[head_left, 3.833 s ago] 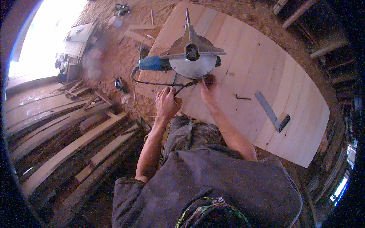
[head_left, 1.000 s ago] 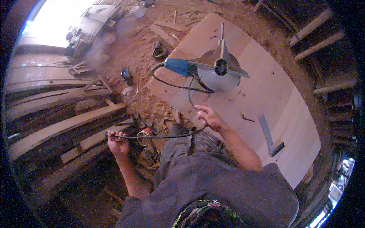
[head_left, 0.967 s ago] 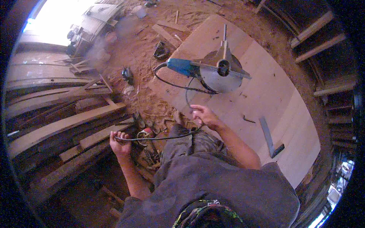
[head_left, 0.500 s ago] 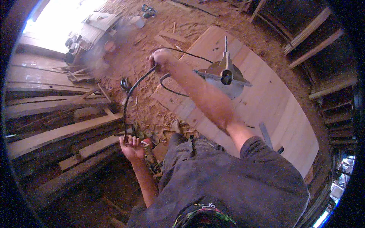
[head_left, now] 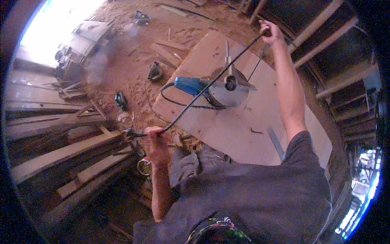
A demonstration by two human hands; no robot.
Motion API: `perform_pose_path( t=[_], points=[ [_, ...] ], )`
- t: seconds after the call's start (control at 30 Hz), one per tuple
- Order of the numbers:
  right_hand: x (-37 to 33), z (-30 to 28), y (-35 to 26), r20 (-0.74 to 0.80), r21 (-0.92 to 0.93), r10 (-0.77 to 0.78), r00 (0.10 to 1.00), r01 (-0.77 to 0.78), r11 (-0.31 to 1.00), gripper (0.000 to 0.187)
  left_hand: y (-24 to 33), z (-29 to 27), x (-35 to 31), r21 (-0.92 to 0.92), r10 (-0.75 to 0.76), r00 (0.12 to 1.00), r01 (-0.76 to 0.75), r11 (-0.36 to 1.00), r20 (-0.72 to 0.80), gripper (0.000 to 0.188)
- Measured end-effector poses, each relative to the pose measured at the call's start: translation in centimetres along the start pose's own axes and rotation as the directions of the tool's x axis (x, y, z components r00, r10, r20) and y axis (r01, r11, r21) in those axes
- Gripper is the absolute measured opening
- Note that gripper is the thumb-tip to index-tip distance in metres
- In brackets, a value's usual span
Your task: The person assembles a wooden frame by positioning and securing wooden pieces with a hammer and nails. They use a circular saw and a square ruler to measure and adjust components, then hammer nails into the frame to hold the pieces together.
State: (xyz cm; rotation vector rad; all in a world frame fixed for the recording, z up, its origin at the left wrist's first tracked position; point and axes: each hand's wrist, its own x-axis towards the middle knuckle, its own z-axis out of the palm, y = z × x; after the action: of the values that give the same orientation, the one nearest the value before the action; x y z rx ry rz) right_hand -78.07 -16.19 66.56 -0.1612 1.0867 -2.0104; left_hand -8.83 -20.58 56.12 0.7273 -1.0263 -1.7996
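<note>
A black power cord [head_left: 239, 55] stretches taut on a slant between my hands, above a circular saw [head_left: 190, 84] with a blue body and grey guard. My left hand [head_left: 156, 142], low on the left, is closed around the cord; a short dark end pokes out to its left, too blurred to name surely. Raised at the far right, my right hand [head_left: 271, 32] grips the cord, and more of it hangs down behind the saw. The saw lies on a large pale wooden panel [head_left: 227, 130], and a loop of cord curls at its left side.
A flat metal strip [head_left: 276, 143] lies on the panel near my right sleeve. Two dark tools [head_left: 154, 72] [head_left: 120, 100] rest on the sawdust-covered floor. Stacked boards [head_left: 69, 152] line the left; timber framing [head_left: 321, 49] stands at the right.
My right hand has swung far to the right, drawing the cord across the saw. My left hand has moved slightly right and up. The saw's blue body has come into view.
</note>
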Motion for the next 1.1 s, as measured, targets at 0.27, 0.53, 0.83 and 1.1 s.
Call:
perform_pose_path(
  t=[0.27,0.53,0.83,1.1],
  points=[
    [-32.4,-12.5,12.0,-0.571,0.01,0.069,0.818,-0.077,0.997,0.02,10.9,-16.2,4.6,-0.806,0.093,0.987,-0.159,0.57,-0.129,0.029],
    [-43.4,-7.3,27.1,-0.386,-0.741,0.225,0.895,-0.446,0.502,0.034,15.0,-37.9,-0.5,-0.508,0.164,0.828,-0.471,0.721,-0.536,0.03],
    [-28.0,14.1,42.5,0.359,-0.832,0.714,0.601,0.552,-0.046,0.022,10.5,-19.7,-1.5,-0.021,-0.06,0.874,0.056,0.998,-0.483,0.028],
    [8.4,25.5,47.7,0.74,0.15,0.628,0.241,0.851,-0.504,0.013,9.9,-11.3,-2.0,0.105,-0.124,0.919,0.174,0.979,-0.373,0.039]
  ],
)
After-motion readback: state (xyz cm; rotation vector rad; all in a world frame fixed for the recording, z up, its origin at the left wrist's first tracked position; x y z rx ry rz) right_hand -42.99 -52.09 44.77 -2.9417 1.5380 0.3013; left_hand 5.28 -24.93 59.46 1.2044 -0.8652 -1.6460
